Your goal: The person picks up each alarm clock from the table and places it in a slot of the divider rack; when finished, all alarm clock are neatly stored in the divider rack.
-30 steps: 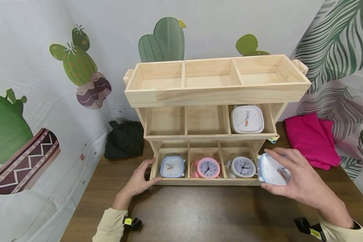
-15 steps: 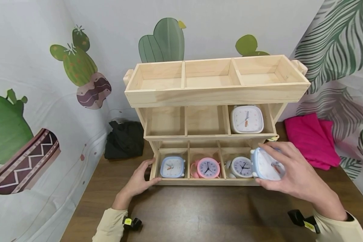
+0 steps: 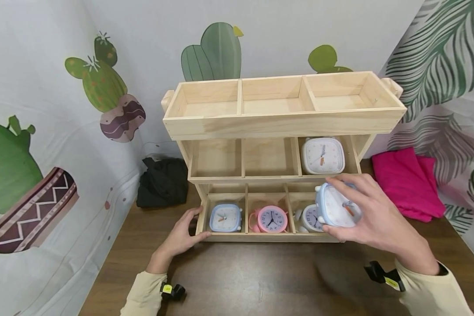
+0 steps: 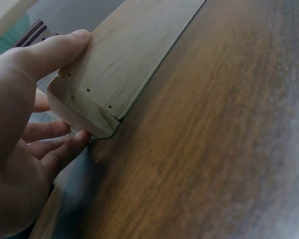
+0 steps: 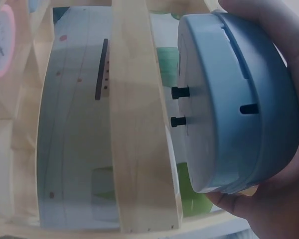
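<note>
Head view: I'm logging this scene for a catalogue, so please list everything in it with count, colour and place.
wooden shelf: 1, pale wood, three tiers of three compartments, on the table
table: 1, dark brown wood
white square clock: 1, middle tier, right compartment
blue square clock: 1, bottom tier, left compartment
pink round clock: 1, bottom tier, middle compartment
white round clock: 1, bottom tier, right compartment, partly hidden
light blue clock: 1, white face, held in front of the bottom right compartment
black cloth: 1, left of the shelf
pink cloth: 1, right of the shelf
left hand: grips the shelf's bottom left corner
right hand: holds the light blue clock
</note>
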`<state>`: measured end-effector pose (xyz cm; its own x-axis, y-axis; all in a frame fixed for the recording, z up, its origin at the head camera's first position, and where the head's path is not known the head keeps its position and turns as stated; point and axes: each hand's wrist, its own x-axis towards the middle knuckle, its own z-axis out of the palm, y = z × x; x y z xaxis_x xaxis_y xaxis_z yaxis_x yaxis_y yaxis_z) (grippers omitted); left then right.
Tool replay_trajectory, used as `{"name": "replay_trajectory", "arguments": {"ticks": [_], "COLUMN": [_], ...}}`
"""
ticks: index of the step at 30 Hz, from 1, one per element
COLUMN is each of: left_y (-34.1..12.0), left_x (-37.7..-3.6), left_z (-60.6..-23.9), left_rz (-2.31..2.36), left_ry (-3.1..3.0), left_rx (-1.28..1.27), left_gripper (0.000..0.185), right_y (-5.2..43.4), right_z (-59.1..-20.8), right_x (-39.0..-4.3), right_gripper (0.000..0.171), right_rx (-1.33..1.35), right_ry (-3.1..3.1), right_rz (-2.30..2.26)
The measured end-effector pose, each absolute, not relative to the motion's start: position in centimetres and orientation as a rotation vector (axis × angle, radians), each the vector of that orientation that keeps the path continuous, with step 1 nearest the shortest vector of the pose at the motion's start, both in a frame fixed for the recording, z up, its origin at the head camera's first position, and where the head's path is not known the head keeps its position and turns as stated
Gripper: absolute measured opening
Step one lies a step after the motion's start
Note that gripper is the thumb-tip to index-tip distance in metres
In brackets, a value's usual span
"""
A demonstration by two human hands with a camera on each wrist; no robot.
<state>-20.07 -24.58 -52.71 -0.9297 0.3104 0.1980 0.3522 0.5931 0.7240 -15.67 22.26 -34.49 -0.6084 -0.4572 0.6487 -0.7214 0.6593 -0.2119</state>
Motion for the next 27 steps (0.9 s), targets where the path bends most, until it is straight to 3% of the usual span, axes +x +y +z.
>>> {"name": "replay_trajectory", "arguments": {"ticks": [27], "left_y": [-24.7], "left_x": [-20.1], "left_z": [-52.8], "left_rz": [-1.283], "left_ry": [-2.758], "left_rx": [-0.589], "left_gripper": [0.082], "right_y": [18.3], "right_z": [-32.6], "right_x": [-19.0], "right_gripper": [0.087], "right_rx": [0.965], "right_ry": [-2.245], "right_rz": [0.64]}}
